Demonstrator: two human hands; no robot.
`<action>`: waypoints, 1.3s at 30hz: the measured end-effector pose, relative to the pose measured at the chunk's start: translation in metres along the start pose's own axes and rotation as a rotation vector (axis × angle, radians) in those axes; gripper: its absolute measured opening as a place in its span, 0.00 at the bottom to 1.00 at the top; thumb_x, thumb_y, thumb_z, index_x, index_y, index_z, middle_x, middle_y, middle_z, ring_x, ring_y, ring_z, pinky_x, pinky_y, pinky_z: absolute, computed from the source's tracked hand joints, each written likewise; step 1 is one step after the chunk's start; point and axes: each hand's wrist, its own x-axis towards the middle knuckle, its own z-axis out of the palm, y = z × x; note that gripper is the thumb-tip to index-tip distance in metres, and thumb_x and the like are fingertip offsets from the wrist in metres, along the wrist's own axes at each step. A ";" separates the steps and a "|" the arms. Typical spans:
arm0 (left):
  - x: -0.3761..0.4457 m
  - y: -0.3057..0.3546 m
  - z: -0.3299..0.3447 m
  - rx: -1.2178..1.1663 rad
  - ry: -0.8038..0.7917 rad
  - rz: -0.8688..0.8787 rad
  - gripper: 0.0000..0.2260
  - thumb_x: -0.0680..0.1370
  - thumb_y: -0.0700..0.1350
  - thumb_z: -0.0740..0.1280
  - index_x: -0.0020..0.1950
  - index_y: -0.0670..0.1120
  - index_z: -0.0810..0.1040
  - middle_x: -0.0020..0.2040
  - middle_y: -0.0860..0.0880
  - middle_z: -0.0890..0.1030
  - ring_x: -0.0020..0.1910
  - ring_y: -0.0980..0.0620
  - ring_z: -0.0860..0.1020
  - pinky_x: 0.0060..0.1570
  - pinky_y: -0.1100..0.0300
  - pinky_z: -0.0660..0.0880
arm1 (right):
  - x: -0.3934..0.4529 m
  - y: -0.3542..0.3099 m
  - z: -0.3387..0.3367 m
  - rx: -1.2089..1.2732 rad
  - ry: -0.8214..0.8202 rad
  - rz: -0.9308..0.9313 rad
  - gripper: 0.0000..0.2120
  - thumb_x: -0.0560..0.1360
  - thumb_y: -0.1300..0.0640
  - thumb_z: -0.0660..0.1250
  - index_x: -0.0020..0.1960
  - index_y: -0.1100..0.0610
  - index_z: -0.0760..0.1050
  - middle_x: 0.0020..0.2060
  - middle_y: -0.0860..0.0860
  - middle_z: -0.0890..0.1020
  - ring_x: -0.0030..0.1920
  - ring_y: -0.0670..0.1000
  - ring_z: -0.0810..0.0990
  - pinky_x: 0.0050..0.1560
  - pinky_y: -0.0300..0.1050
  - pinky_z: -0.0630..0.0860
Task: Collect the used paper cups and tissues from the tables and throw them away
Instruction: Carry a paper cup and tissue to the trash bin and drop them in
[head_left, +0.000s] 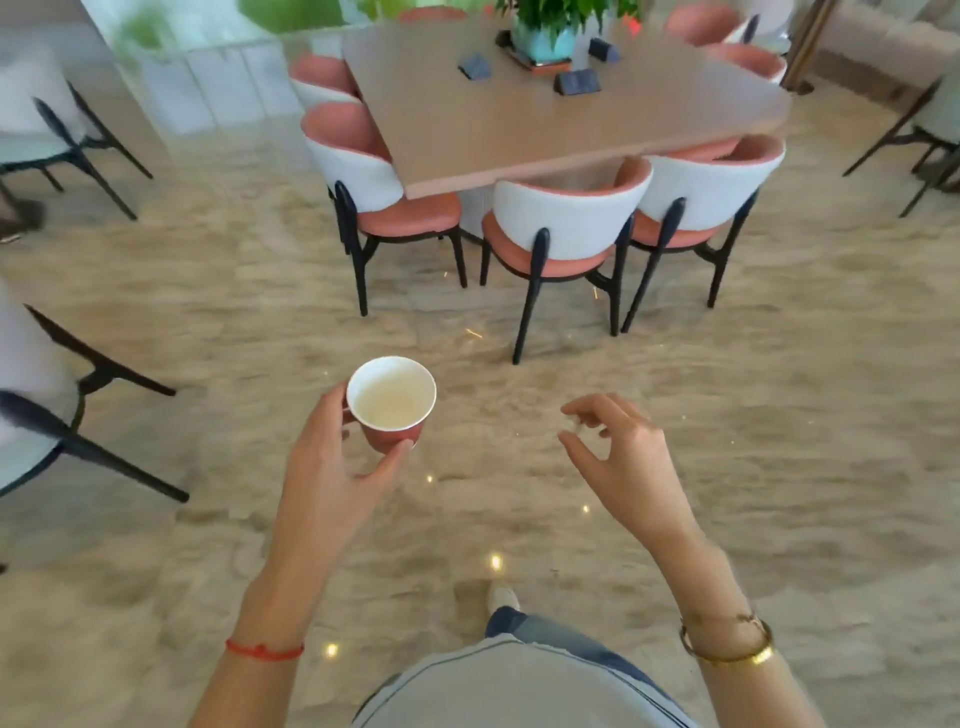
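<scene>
The left hand (332, 457) holds a paper cup (390, 402) upright above the marble floor (519, 364), fingers and thumb curled around its red wall. The cup is white inside, with pale liquid in it. The right hand (618, 457) holds nothing, its fingers loosely bent. Ahead stands a wooden table (519, 119) with pink chairs (561, 228).

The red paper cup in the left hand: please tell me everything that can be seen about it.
The red paper cup with a white inside is small and tapered, with a thin rolled white rim. It looks like coated paper. It is upright, with its mouth open towards the camera, and seems empty, though a pale tint at the bottom is hard to judge. The left hand grips it from the side, with the thumb under its base. It is held in the air over the beige floor.
</scene>
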 end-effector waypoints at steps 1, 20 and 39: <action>0.014 -0.003 0.000 0.002 0.026 -0.023 0.31 0.67 0.45 0.78 0.67 0.47 0.70 0.58 0.56 0.76 0.55 0.51 0.78 0.53 0.60 0.72 | 0.024 0.000 0.005 0.007 -0.018 -0.032 0.09 0.74 0.58 0.71 0.54 0.54 0.78 0.45 0.45 0.78 0.47 0.44 0.75 0.50 0.37 0.73; 0.292 -0.152 -0.040 0.168 0.374 -0.341 0.32 0.68 0.51 0.77 0.68 0.49 0.70 0.55 0.57 0.77 0.50 0.57 0.76 0.43 0.80 0.67 | 0.410 -0.080 0.214 0.094 -0.375 -0.334 0.11 0.74 0.58 0.71 0.56 0.54 0.78 0.46 0.46 0.79 0.49 0.46 0.75 0.53 0.41 0.73; 0.694 -0.346 -0.098 0.157 0.313 -0.342 0.32 0.67 0.57 0.74 0.67 0.50 0.70 0.54 0.59 0.76 0.52 0.57 0.78 0.47 0.74 0.70 | 0.786 -0.167 0.430 0.150 -0.356 -0.261 0.10 0.74 0.59 0.71 0.55 0.52 0.77 0.45 0.45 0.78 0.48 0.45 0.75 0.48 0.28 0.66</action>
